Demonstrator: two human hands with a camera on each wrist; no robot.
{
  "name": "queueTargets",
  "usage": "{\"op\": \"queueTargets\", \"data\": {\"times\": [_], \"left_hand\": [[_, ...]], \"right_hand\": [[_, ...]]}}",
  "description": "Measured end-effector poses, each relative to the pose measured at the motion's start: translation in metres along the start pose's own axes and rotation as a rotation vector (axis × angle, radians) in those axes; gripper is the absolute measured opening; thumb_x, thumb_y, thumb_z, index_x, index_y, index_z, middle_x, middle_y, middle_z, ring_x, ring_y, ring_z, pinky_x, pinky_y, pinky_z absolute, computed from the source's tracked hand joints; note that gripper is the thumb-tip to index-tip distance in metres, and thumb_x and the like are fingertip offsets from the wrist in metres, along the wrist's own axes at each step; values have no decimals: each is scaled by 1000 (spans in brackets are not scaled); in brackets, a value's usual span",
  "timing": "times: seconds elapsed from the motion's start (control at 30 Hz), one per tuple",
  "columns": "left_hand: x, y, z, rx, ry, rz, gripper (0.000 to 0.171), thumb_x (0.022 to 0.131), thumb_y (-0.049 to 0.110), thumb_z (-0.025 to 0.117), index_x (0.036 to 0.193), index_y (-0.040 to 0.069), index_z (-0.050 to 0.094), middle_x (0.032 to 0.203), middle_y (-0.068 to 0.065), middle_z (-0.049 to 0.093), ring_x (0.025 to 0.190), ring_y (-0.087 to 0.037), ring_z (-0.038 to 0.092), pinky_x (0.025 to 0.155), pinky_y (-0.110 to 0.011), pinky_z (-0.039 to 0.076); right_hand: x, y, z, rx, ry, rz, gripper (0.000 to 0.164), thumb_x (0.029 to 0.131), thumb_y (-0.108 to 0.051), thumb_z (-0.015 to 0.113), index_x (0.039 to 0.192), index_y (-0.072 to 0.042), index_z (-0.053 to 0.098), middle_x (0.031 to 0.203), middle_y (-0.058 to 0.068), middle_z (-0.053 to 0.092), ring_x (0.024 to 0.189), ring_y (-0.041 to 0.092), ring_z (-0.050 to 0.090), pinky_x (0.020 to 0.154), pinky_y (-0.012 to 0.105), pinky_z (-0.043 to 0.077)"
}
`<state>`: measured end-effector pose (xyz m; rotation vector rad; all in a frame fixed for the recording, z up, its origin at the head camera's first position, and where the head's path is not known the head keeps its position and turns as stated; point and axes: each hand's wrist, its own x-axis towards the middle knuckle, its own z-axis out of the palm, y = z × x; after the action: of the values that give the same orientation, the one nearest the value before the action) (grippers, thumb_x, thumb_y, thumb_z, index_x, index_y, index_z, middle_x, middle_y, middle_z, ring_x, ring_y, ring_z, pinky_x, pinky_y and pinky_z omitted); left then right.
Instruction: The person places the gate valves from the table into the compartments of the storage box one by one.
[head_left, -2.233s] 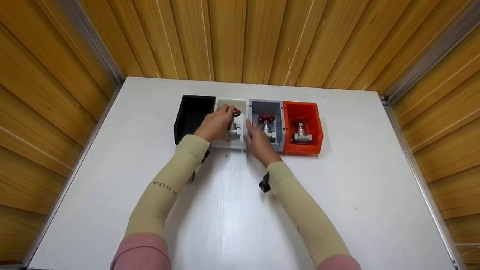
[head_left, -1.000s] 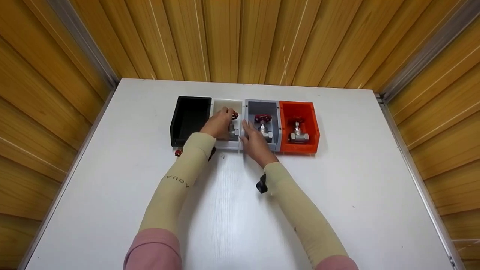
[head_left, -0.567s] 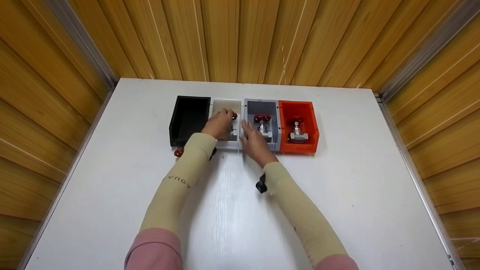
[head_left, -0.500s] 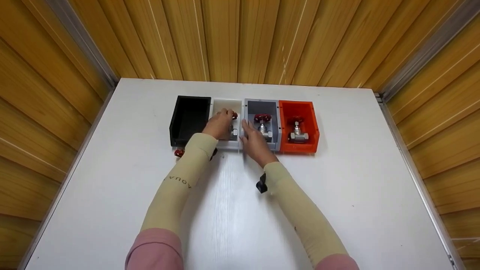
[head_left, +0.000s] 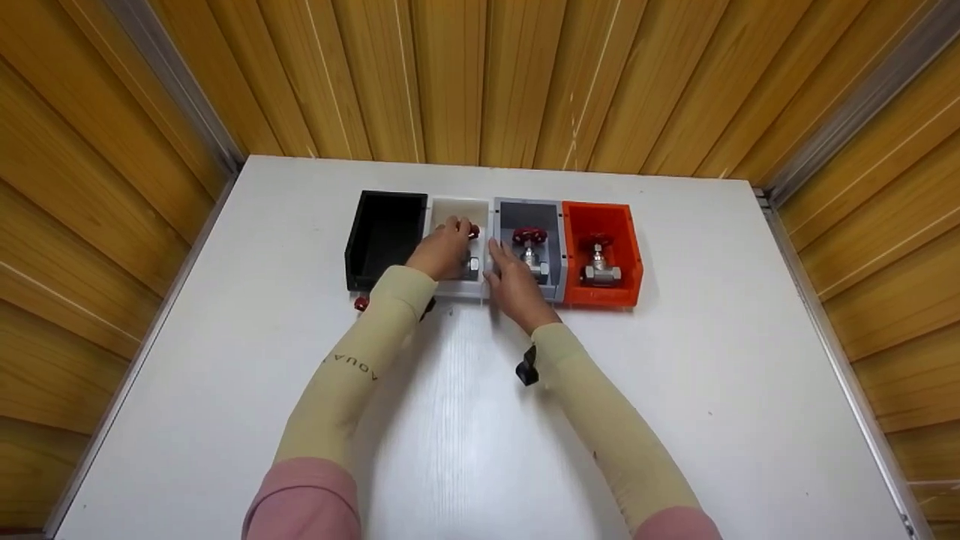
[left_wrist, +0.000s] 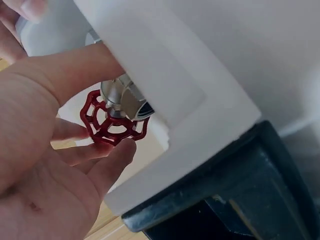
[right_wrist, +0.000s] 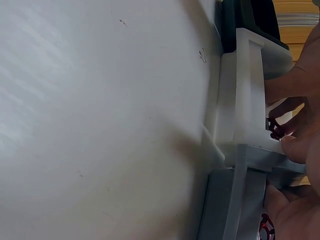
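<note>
In the head view, my left hand (head_left: 442, 251) reaches into the white bin (head_left: 461, 208) and holds a metal valve by its red handwheel. The left wrist view shows fingertips around the rim of this handwheel (left_wrist: 117, 131), with the thumb in front of the valve body (left_wrist: 114, 94). My right hand (head_left: 519, 285) straddles the adjoining walls of the white and grey bins. Its thumb (right_wrist: 295, 147) is on the white side and its fingers (right_wrist: 280, 205) reach into the grey bin (head_left: 529, 210), pinching the walls. A second valve (head_left: 531, 255) stands in the grey bin beside that hand.
The orange bin (head_left: 637, 259) at the right holds another valve (head_left: 600, 266). At the left end stands the black bin (head_left: 351, 259); a red handwheel (head_left: 361, 303) shows in front of it, partly hidden by my left sleeve. Wood-patterned walls (head_left: 450, 82) surround the white table (head_left: 750, 360).
My left forearm has swung right, uncovering the red handwheel in front of the black bin. The left hand stays at the valve in the white bin, slightly turned. The right hand keeps its place.
</note>
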<state>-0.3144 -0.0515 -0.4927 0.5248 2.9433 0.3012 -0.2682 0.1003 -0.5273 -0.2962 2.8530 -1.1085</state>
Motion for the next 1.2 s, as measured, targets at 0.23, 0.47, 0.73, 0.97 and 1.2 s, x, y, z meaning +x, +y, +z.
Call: {"op": "queueTargets", "data": {"times": [0.23,0.47,0.73,0.97,1.2], "left_hand": [[-5,2,-4,14,32,2,48,87,12,56,131,4,38,120,-18,46,99,-28,54,85,-40,51],[-12,-1,-14,40,77,49,44,82,12,62,122,3,44,116,-17,48,97,-28,56,85,-40,51],[-20,-4,-23,20,85,74,48,76,10,67,120,4,49,117,-17,50,99,-28,56,87,-41,50],[-28,-3,-30,48,113,94,44,80,10,64,120,3,49,123,-18,49,102,-29,57,85,-41,51],[-38,-1,-38,104,129,134,48,79,8,66,121,2,46,119,-15,49,99,-25,57,83,-37,52]], "right_hand": [[-1,0,0,8,8,8,63,90,-18,56,145,-21,25,150,15,24,137,30,25,112,41,22],[-2,-5,-3,24,-24,60,67,89,-26,57,146,-23,21,153,12,17,139,30,20,112,45,22],[-3,-18,-8,48,27,31,67,89,-29,56,146,-18,22,154,10,14,140,28,19,113,41,21],[-4,-29,-10,40,47,20,68,89,-32,56,146,-25,20,154,3,13,140,24,18,112,40,23],[-4,-39,-7,42,83,-56,67,88,-26,58,145,-21,23,153,8,19,138,27,23,112,41,23]]}}
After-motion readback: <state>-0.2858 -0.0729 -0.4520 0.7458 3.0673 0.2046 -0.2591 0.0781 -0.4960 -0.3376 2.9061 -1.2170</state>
